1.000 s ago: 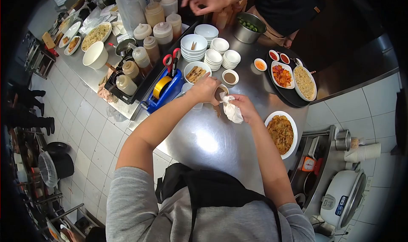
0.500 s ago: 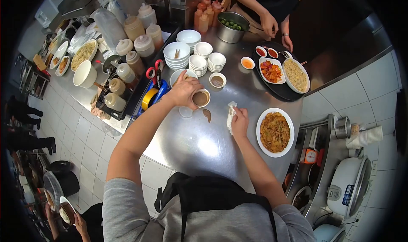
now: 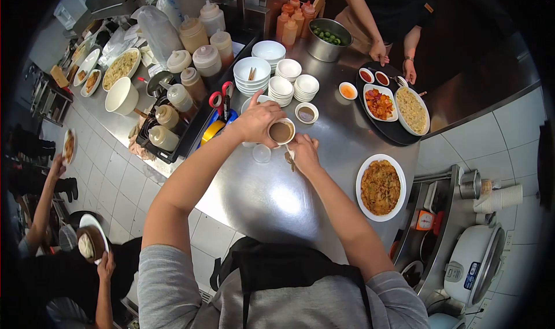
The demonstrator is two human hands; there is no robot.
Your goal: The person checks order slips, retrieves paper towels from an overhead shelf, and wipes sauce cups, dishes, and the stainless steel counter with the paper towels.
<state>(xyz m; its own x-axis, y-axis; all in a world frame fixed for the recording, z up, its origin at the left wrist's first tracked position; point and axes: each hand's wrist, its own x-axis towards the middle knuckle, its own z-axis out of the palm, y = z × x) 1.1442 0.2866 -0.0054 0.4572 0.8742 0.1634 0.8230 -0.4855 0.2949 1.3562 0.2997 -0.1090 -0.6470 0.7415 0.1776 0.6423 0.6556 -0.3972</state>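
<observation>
My left hand (image 3: pixel 258 121) is closed around a small cup of brown sauce (image 3: pixel 281 132), held tilted above the steel counter. Close against the cup is my right hand (image 3: pixel 304 152), its fingers closed on a crumpled white wipe (image 3: pixel 291 150), mostly hidden now. Beneath that hand a brown sauce spill (image 3: pixel 289 160) shows in part on the steel. A clear plastic lid or cup (image 3: pixel 261 153) lies just left of the spill. Beyond my hands a white dish of brown sauce (image 3: pixel 306 113) stands upright on the counter.
Stacked white bowls (image 3: pixel 252 73) and small dishes stand behind my left hand, near red scissors (image 3: pixel 221 98) and squeeze bottles. A plate of browned food (image 3: pixel 381 187) sits to the right. Across the counter, a co-worker's hands touch a black tray (image 3: pixel 378 125). People with plates are lower left.
My right hand has moved left with the wipe, from open counter to the cup and spill. At lower left, another arm with a plate has come into view.
</observation>
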